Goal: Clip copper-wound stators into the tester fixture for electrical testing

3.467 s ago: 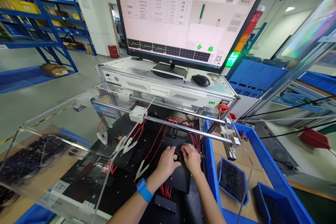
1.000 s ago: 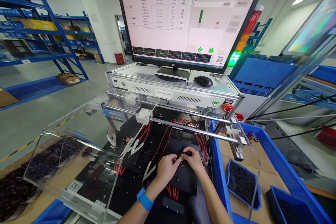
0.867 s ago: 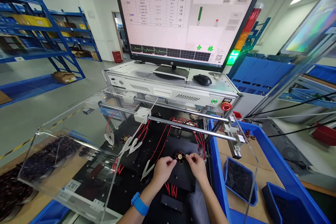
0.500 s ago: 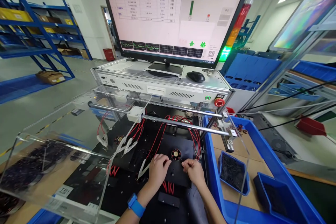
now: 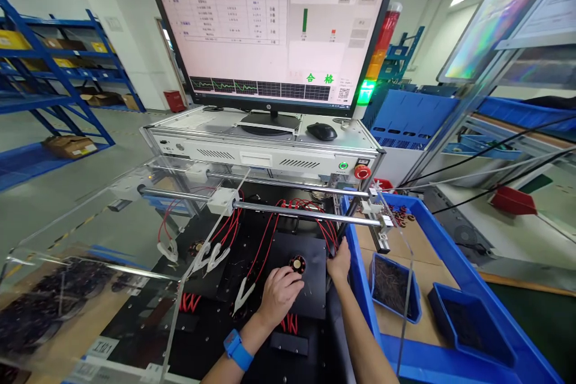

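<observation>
A small round wound coil (image 5: pixel 297 264), copper and dark with a pale centre, sits on the black square plate (image 5: pixel 310 246). My left hand (image 5: pixel 279 293), a blue watch on its wrist, lies over the plate just below the coil. Its fingers are curled together at the coil's lower edge, and what they pinch is hidden. Thin wire ends show beside the fingertips. At the plate's right edge my right hand (image 5: pixel 338 263) is closed near the red leads (image 5: pixel 327 231); its grip is hidden. A white clip (image 5: pixel 243 297) on red leads lies left of the plate.
Steel rails (image 5: pixel 306 214) and a clear acrylic cover (image 5: pixel 177 306) span the fixture. More white clips (image 5: pixel 218 257) lie left. On the right, a blue tray (image 5: pixel 360 288) holds small bins (image 5: pixel 396 288). Behind stand a monitor (image 5: pixel 270 60) and a red stop button (image 5: pixel 362 172).
My right hand has moved from beside the coil out to the plate's right edge. My left hand has shifted closer to the coil's lower side. The view has turned slightly right.
</observation>
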`<state>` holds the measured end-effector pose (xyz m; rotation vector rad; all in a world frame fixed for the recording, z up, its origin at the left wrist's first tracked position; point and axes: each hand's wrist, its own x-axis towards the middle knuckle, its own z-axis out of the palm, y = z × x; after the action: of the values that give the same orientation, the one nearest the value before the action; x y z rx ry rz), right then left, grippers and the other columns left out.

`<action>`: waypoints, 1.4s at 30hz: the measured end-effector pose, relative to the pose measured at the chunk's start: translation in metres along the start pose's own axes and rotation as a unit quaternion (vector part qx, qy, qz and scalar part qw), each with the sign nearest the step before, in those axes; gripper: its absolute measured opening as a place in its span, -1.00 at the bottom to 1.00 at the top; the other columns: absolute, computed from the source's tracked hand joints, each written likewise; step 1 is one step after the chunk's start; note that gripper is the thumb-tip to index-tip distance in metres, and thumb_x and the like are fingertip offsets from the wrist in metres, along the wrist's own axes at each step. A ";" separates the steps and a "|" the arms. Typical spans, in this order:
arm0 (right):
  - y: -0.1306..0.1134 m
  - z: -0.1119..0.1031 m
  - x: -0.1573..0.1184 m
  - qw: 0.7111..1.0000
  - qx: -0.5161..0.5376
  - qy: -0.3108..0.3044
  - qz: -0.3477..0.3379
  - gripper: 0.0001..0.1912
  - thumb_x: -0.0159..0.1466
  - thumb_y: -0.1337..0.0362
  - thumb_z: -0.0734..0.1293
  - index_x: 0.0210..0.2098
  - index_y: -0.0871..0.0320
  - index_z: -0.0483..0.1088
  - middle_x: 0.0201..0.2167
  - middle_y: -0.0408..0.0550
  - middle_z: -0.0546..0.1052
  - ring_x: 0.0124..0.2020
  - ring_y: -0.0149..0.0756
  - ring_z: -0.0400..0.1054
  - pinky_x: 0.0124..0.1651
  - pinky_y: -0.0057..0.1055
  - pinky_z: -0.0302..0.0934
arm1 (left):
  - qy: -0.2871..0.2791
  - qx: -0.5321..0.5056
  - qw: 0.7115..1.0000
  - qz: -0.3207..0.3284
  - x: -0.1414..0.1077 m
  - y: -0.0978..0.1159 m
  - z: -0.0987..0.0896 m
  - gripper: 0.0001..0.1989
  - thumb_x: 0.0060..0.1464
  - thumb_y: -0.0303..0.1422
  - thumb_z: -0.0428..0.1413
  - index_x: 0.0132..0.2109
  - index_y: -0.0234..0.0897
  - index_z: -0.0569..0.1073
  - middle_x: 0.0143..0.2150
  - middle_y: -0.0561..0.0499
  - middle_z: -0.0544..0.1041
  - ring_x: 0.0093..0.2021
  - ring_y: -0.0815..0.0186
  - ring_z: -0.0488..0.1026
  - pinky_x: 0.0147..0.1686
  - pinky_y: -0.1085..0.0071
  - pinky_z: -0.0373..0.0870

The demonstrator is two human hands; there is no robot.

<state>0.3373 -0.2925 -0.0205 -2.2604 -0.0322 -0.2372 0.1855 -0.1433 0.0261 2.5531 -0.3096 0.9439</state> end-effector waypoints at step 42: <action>-0.054 -0.042 -0.043 0.891 0.350 -0.230 0.174 -0.52 -0.10 -0.04 0.40 -0.33 0.15 0.27 -0.57 -0.20 0.35 -0.57 -0.35 0.26 -0.60 -0.47 0.15 | -0.061 -0.052 0.992 -0.093 0.012 0.015 -0.001 -0.87 0.06 -0.40 0.08 -0.35 -0.10 0.51 -0.49 0.10 0.49 -0.21 0.27 0.31 -0.15 0.21 0.16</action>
<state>0.2832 -0.2868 0.0388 -1.5141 0.0344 0.4454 0.1887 -0.1571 0.0393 2.4965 -0.1480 0.6870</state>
